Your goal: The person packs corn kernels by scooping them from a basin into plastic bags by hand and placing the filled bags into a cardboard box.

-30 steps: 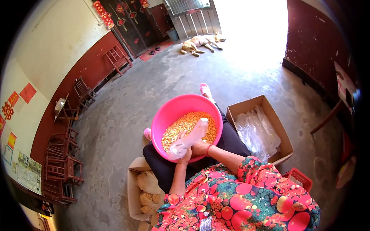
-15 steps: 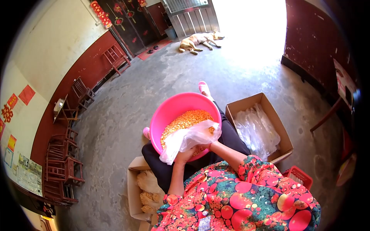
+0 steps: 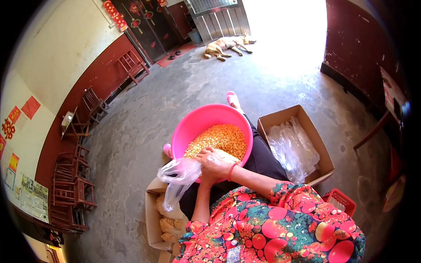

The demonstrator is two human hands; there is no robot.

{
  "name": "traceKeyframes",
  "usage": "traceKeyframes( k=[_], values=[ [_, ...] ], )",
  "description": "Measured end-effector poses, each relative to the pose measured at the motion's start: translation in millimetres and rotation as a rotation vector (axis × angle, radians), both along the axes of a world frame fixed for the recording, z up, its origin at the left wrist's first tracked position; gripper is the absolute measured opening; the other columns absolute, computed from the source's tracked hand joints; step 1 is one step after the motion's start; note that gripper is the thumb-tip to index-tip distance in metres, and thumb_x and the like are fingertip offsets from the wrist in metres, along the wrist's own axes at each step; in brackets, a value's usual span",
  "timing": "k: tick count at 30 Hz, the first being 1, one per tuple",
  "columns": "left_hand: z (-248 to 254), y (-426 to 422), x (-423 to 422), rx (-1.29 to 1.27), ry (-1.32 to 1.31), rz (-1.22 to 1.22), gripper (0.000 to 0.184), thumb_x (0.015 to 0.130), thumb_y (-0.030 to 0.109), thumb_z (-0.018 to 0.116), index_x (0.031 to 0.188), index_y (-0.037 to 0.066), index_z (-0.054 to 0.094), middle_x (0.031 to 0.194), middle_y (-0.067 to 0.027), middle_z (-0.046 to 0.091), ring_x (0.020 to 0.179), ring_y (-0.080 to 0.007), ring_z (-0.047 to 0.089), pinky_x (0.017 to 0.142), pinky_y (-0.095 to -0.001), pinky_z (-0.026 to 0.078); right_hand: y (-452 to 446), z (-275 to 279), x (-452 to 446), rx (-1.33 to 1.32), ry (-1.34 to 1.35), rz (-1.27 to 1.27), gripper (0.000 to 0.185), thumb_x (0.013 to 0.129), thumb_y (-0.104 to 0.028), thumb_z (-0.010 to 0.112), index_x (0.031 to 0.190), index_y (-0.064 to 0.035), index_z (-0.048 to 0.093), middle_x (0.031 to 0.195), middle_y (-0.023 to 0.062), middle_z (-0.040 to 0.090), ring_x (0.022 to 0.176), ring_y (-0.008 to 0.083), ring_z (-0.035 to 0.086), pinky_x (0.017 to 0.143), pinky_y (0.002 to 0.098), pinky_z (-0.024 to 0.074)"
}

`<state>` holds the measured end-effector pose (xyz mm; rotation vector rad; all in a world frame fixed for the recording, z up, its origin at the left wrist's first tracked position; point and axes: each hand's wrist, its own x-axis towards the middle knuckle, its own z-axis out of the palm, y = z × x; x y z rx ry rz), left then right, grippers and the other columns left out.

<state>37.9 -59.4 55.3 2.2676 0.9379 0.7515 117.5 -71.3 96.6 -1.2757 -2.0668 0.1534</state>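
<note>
A pink basin (image 3: pixel 177 136) rests on the person's lap, partly filled with loose yellow-orange corn kernels (image 3: pixel 223 136). At its near side, my right hand (image 3: pixel 215 164) is closed around the neck of a clear plastic bag (image 3: pixel 179 173). My left hand (image 3: pixel 205 177) is gripping the same bag from below, its fingers mostly hidden behind the right hand. The loose mouth of the bag droops leftward over the rim. A pale, filled-looking part of the bag shows beyond the right hand, above the kernels.
On the right stands a cardboard box (image 3: pixel 325 154) of clear plastic bags (image 3: pixel 291 149), with a red basket (image 3: pixel 344 199) nearby. Another cardboard box (image 3: pixel 151 219) at left holds filled bags (image 3: pixel 169 225). A dog (image 3: pixel 226 46) lies by the doorway. Wooden chairs (image 3: pixel 72 188) line the left wall.
The bag was spread across the basin with both hands under it. Now its mouth hangs to the left, and my right hand has come over on top of my left, around the bag.
</note>
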Motion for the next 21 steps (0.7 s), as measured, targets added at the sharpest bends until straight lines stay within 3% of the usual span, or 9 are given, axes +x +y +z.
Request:
traceKeyframes(
  k=[1, 7, 15, 18, 21],
  values=[
    [0, 0, 0, -0.001, -0.005, -0.004, 0.053, 0.069, 0.017, 0.061, 0.115, 0.007, 0.038, 0.111, -0.0095, 0.044, 0.107, -0.0216, 0.039, 0.090, -0.0322, 0.031, 0, 3, -3, -0.026, -0.150, 0.005, 0.035, 0.062, -0.025, 0.055, 0.094, -0.0117, 0.052, 0.090, 0.0026, 0.052, 0.085, 0.0156, 0.045, 0.078, 0.0309, 0.0303],
    [-1, -1, 1, 0.001, -0.033, -0.014, 0.049, 0.072, 0.019, 0.059, 0.115, 0.007, 0.039, 0.111, -0.0097, 0.044, 0.106, -0.0217, 0.040, 0.089, -0.0324, 0.033, -7, 7, -21, -0.111, -0.169, 0.091, 0.035, 0.064, -0.021, 0.053, 0.097, -0.0107, 0.050, 0.097, 0.0085, 0.049, 0.091, 0.0205, 0.045, 0.082, 0.0331, 0.0301],
    [1, 1, 3, -0.007, -0.073, -0.029, 0.044, 0.075, 0.021, 0.055, 0.114, 0.006, 0.039, 0.110, -0.0101, 0.045, 0.105, -0.0217, 0.042, 0.088, -0.0328, 0.034, -12, 6, -26, -0.149, -0.164, 0.015, 0.035, 0.066, -0.017, 0.050, 0.100, -0.0093, 0.047, 0.106, 0.0163, 0.046, 0.099, 0.0271, 0.043, 0.086, 0.0360, 0.0297],
    [1, 2, 4, -0.009, -0.092, -0.030, 0.043, 0.076, 0.021, 0.054, 0.113, 0.006, 0.040, 0.110, -0.0102, 0.045, 0.104, -0.0217, 0.042, 0.087, -0.0329, 0.035, -16, 7, -30, -0.129, -0.216, -0.090, 0.035, 0.067, -0.015, 0.049, 0.101, -0.0088, 0.046, 0.109, 0.0192, 0.045, 0.102, 0.0296, 0.043, 0.088, 0.0370, 0.0296],
    [1, 3, 5, -0.009, -0.112, -0.034, 0.041, 0.077, 0.022, 0.052, 0.113, 0.006, 0.040, 0.110, -0.0103, 0.045, 0.104, -0.0217, 0.043, 0.087, -0.0330, 0.035, -30, 8, -41, -0.053, -0.414, -0.454, 0.035, 0.068, -0.014, 0.048, 0.103, -0.0083, 0.045, 0.112, 0.0221, 0.044, 0.105, 0.0321, 0.042, 0.089, 0.0381, 0.0295]
  ],
)
